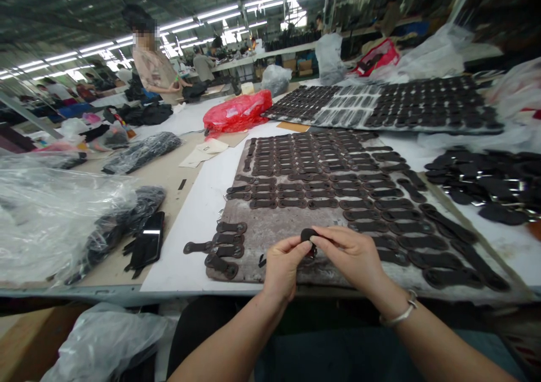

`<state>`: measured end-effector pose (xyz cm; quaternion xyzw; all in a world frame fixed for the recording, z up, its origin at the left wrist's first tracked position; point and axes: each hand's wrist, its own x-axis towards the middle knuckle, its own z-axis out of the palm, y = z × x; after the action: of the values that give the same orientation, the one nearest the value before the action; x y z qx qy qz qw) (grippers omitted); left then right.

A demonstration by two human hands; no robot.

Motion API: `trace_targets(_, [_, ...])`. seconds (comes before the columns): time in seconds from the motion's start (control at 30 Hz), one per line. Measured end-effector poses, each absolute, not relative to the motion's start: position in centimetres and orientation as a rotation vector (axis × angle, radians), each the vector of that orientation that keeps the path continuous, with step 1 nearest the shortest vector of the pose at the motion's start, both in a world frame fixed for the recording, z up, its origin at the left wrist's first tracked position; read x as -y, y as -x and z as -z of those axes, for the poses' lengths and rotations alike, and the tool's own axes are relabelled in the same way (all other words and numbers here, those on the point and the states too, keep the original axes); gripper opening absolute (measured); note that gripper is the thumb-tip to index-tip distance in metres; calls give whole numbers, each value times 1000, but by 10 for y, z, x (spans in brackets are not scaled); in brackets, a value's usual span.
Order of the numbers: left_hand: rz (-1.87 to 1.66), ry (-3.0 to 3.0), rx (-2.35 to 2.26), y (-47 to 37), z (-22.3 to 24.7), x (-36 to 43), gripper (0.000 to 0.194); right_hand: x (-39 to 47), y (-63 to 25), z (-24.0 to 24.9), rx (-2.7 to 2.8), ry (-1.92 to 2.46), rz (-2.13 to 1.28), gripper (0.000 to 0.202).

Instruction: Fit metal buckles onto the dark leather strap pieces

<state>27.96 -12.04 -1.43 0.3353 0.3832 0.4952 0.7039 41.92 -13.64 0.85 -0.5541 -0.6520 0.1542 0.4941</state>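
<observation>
Between both hands is a dark leather tab (308, 234), its rounded end upward and a bit of metal showing below. My left hand (284, 262) pinches it from the left with thumb and fingertips. From the right, my right hand (349, 253) is closed on the same tab. Beneath them lies a grey-brown board (279, 224) bearing rows of similar dark tabs (323, 193). A small loose cluster of tabs (228, 238) sits at the board's left edge. Fingers hide the lower part of the held piece.
A heap of black tabs with metal rings (486, 182) lies to the right. Behind is a second filled board (431, 103), beside a red plastic bag (236, 111). A phone (151, 238) and clear plastic wrapping (63, 213) are at left. A person (156, 69) stands across the table.
</observation>
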Motion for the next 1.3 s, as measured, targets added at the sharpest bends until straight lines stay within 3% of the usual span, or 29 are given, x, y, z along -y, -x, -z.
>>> trace_targets(0.5, [-1107, -744, -874, -282, 15, 122, 12, 136, -418, -6, 1546, 1388, -435, 15])
trace_targets(0.67, [-1077, -848, -866, -280, 12, 123, 12, 135, -420, -12, 1354, 1474, -717, 15])
trace_targets(0.83, [-1124, -937, -861, -273, 13, 118, 29, 133, -425, -16, 1201, 1489, -954, 22])
trace_targets(1.3, [-1222, -1355, -1051, -264, 4, 111, 14, 138, -420, -11, 1537, 1374, -636, 19])
